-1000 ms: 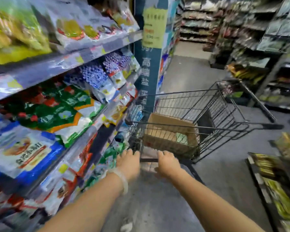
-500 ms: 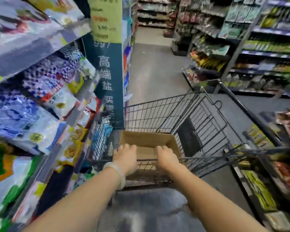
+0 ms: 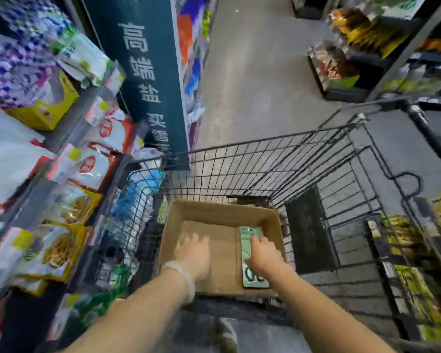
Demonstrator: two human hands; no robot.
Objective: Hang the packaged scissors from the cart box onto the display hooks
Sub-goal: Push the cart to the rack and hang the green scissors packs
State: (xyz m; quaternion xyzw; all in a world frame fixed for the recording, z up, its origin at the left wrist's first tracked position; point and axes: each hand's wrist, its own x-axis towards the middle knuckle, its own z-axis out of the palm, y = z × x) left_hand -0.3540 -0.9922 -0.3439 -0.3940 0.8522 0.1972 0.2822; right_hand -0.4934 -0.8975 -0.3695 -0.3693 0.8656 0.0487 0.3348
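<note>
packaged scissors (image 3: 252, 253) lie in the cart box (image 3: 222, 215), right hand (image 3: 264, 256) fingers on them, grip unclear.

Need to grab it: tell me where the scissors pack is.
In the head view, the scissors pack lies flat along the cardboard box's right wall, under the right hand.

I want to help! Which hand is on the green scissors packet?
The right hand: it lies on the scissors packet in the cardboard box. The left hand hovers over bare cardboard.
</note>
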